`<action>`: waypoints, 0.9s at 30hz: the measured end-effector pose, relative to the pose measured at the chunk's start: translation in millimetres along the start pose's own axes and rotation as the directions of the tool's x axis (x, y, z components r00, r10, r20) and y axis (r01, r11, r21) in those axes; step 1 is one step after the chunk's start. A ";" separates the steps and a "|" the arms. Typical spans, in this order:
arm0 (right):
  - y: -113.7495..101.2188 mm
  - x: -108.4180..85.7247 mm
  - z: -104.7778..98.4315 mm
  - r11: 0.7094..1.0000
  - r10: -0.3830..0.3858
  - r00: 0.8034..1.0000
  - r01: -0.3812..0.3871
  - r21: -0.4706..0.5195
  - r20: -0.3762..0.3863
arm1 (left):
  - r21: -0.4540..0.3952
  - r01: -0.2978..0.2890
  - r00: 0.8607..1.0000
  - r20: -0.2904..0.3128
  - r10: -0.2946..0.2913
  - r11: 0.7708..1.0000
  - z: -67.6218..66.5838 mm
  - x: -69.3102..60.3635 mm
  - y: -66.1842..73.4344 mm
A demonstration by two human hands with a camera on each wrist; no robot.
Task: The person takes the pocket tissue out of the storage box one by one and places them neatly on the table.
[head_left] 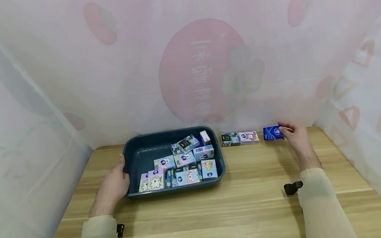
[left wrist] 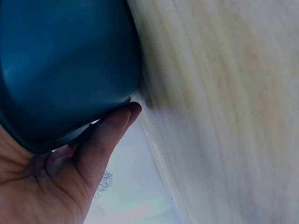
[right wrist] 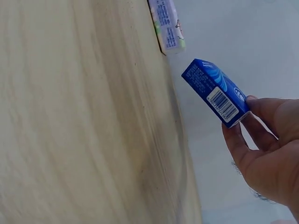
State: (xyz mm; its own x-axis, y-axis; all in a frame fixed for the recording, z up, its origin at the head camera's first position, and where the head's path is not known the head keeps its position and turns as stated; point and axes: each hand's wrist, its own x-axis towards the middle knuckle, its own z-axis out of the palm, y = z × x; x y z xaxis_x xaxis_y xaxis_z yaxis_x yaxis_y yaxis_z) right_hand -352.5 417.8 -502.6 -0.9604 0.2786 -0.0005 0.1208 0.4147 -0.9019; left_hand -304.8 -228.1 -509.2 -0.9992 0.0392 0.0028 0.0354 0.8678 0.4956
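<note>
A dark teal plastic tray (head_left: 140, 154) stands on the table, with small tissue packs (head_left: 185, 159) heaped mostly in its right part. My left hand (head_left: 110, 187) grips the tray's left end; in the left wrist view its fingers (left wrist: 100, 144) are bent under the rim. To the right of the tray, my right hand (head_left: 298, 140) pinches a dark blue tissue pack (head_left: 272, 132) by its right end. The right wrist view shows that pack tilted between thumb and fingers, barcode side toward the camera. Whether it touches the table I cannot tell.
Two tissue packs lie side by side between tray and right hand: a dark patterned one (head_left: 230, 139) and a pastel one (head_left: 249, 137). Printed fabric (head_left: 134, 82) hangs behind the wooden table (head_left: 205, 222) and at both sides.
</note>
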 end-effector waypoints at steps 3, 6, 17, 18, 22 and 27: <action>0.9 0.5 -1.0 0.999 0.002 1.000 -0.002 -0.034 0.020 | -0.003 -0.013 1.000 -0.005 0.013 1.000 -0.3 -0.2 -0.4; 2.3 1.2 -1.5 0.998 0.007 1.000 -0.005 -0.058 0.029 | -0.008 -0.024 1.000 -0.004 0.024 1.000 0.4 0.0 -0.3; 6.0 5.7 -1.7 0.995 0.072 0.996 -0.067 -0.080 0.061 | -0.009 -0.027 1.000 -0.004 0.027 1.000 -0.5 -1.0 0.4; 6.0 5.1 -1.3 0.995 0.077 0.995 -0.072 -0.067 0.067 | -0.010 -0.026 1.000 -0.004 0.026 1.000 -0.4 -1.0 0.5; 4.7 3.0 1.6 0.993 0.114 0.989 -0.112 -0.024 0.098 | -0.009 -0.027 1.000 -0.002 0.027 1.000 0.0 -0.6 0.3; 3.5 1.4 7.4 0.992 0.122 0.986 -0.119 -0.032 0.115 | -0.008 -0.010 1.000 0.004 0.010 1.000 -0.4 -1.3 1.2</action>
State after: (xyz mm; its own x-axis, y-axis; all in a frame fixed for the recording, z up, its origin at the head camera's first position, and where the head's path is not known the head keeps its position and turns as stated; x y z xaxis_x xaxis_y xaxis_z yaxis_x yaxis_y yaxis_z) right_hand -355.4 413.2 -508.9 -0.9610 0.2254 -0.1602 0.2421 0.4060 -0.8812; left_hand -303.5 -227.2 -508.2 -0.9987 0.0499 0.0038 0.0450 0.8633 0.5027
